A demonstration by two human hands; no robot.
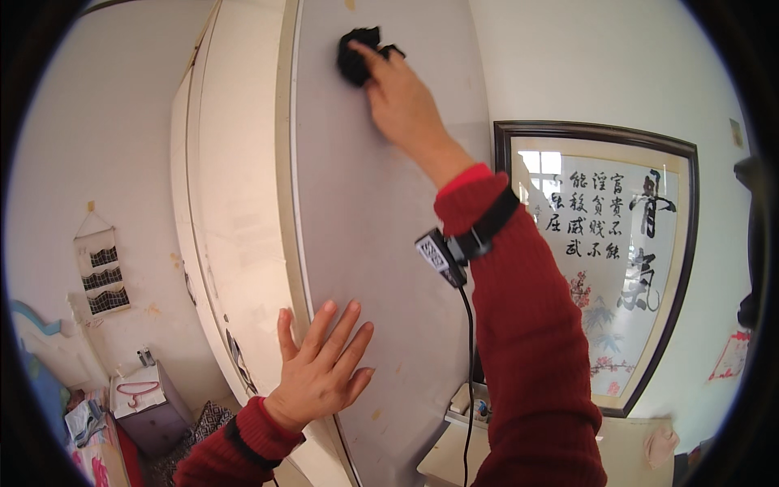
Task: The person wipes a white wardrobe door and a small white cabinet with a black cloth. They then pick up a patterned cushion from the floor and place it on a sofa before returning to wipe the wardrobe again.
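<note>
High on a tall grey panel [381,219], the side of a cream cabinet [239,162], a crumpled black cloth [354,66] is pressed to the surface. My right hand [408,105] holds it, with the arm stretched up and fingers over the cloth. Lower down, my left hand [319,372] has its fingers spread at the panel's front edge and holds nothing; it appears to rest on the panel. A small black device [442,256] with a cable is strapped to my right forearm over the red sleeve.
A dark-framed calligraphy picture [694,243] is on the wall at right, above a pale table [454,454]. At lower left stands a small drawer unit [154,422] with a pink hanger [138,394] on top. A hanging pocket organiser [104,272] is on the left wall.
</note>
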